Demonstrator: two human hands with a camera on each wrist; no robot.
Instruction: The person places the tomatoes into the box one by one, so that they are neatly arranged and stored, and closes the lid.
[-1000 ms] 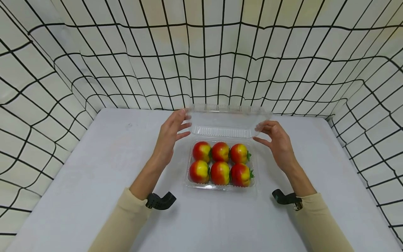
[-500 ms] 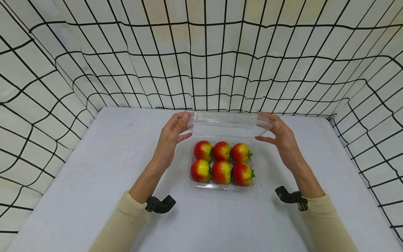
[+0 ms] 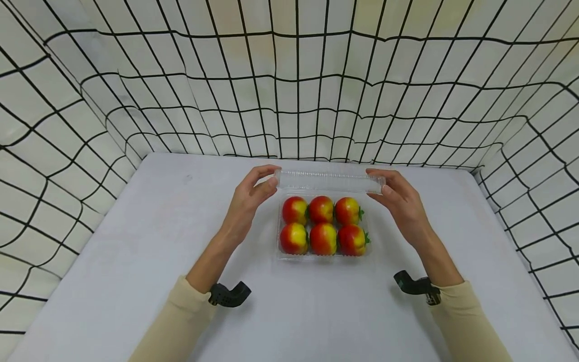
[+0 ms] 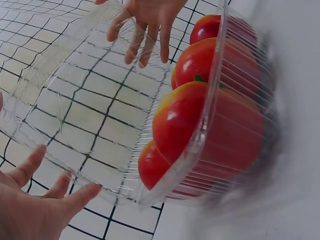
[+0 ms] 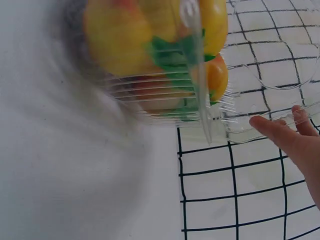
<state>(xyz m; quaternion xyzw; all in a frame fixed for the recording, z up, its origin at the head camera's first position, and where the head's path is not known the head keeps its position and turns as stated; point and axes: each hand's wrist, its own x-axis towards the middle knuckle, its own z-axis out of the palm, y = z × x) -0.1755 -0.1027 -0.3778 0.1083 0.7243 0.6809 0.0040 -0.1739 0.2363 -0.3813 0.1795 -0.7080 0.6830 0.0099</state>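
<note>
A clear plastic clamshell box stands on the table with its hinged lid raised and tilted at the far side. Round red-and-yellow fruits with green leaves fill the box in two rows of three. My left hand holds the lid's left end, thumb in front and fingers behind. At the lid's right end, my right hand grips it with thumb and fingers. The left wrist view shows left fingertips along the lid's edge. In the right wrist view, part of my right hand is cut off.
A white tabletop lies under the box. Black netting over a pale backing rises behind the table and along both sides. A black wrist camera sits on each wrist.
The lid has tilted toward me and come lower, both hands moving with it. My left thumb now lies on the lid's near side. The box has shifted slightly away and to the right.
</note>
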